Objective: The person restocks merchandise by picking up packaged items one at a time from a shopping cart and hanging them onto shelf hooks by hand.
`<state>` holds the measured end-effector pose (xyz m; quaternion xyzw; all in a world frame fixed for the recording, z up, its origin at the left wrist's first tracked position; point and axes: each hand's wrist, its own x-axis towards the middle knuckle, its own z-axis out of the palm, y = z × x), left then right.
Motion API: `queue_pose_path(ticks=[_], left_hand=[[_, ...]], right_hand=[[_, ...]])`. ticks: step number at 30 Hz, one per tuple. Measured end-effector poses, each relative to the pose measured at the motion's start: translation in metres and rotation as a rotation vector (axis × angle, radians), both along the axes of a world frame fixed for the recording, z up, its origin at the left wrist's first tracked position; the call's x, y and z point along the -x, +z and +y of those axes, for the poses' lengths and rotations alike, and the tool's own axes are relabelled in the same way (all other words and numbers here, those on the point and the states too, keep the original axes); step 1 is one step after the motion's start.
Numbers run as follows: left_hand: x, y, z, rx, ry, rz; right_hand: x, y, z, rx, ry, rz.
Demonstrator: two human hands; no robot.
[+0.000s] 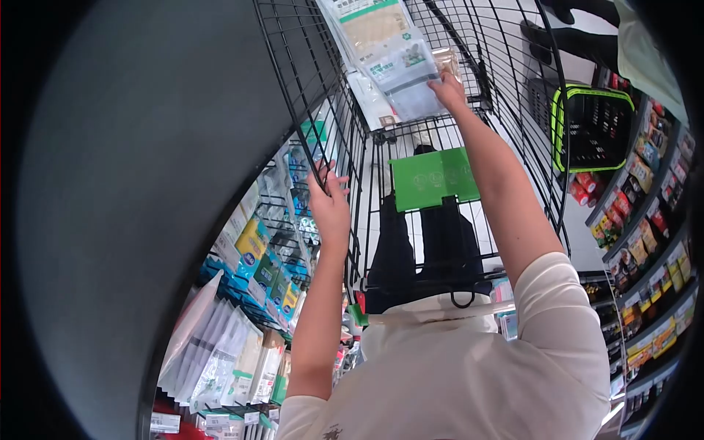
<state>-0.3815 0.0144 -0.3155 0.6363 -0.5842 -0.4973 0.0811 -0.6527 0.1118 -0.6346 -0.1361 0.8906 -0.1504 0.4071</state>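
A black wire shopping cart (506, 95) stands in front of my body. My left hand (330, 202) is at its left rim, fingers curled round the wire. Inside lie flat plastic packets with white and green printing, one showing a beige panel (378, 33). My right hand (449, 94) reaches into the cart, fingers closed at the edge of a clear and white packet (407, 77). Beside those fingers is a brownish clear packet (447, 60), partly hidden. A green plastic flap (433, 180) hangs at the near end of the cart.
On the left, hanging packets (220, 352) fill a rack beside a large dark panel (147, 147). To the right stands a black basket with a lime rim (629, 132), near shelves of snacks (645, 242). Another person's dark-clad legs (579, 44) show at the upper right.
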Motion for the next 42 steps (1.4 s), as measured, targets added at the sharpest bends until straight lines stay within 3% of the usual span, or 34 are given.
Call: queue_pose_path(ticks=[3,8,12,15,17,19,21,22,26,28,32,33,38,42], left_hand=[[-0.003,-0.001,0.000,0.003,-0.013,0.002],[-0.007,-0.002,0.002,0.051,-0.040,0.011],[-0.014,-0.006,0.004,0.120,-0.095,-0.051],[-0.012,0.001,0.003,0.119,-0.115,-0.119],[-0.022,-0.019,0.003,0.202,-0.157,-0.121],[-0.019,0.003,0.002,0.151,-0.185,-0.114],[-0.036,-0.020,0.005,0.270,-0.227,0.011],[-0.045,-0.016,0.012,0.327,-0.258,0.031],[-0.086,0.039,0.055,0.403,-0.207,0.188],[-0.122,0.029,0.079,0.242,-0.102,0.484],[-0.188,0.159,0.133,-0.183,0.066,0.612],[-0.207,0.161,0.143,-0.187,0.118,0.657],[-0.291,0.172,0.177,-0.119,0.323,0.815],[-0.320,0.229,0.180,-0.027,0.464,1.049]], right_hand=[[-0.006,0.009,0.004,0.191,0.053,-0.010],[-0.035,0.078,0.005,0.228,0.101,-0.011],[-0.066,0.128,0.020,0.353,-0.005,0.019],[-0.084,0.164,0.036,0.587,-0.074,0.108],[-0.084,0.212,0.043,0.640,-0.089,0.013],[-0.089,0.263,0.057,0.645,-0.086,-0.062],[-0.091,0.313,0.068,0.609,-0.078,-0.095],[-0.102,0.351,0.072,0.758,-0.192,-0.186],[-0.137,0.418,0.104,0.958,-0.244,-0.323],[-0.159,0.438,0.120,0.912,-0.217,-0.382],[-0.221,0.500,0.137,0.997,-0.097,-0.563],[-0.233,0.528,0.139,0.846,-0.014,-0.535],[-0.292,0.542,0.137,0.918,0.275,-0.806],[-0.330,0.581,0.130,0.893,0.464,-0.832]])
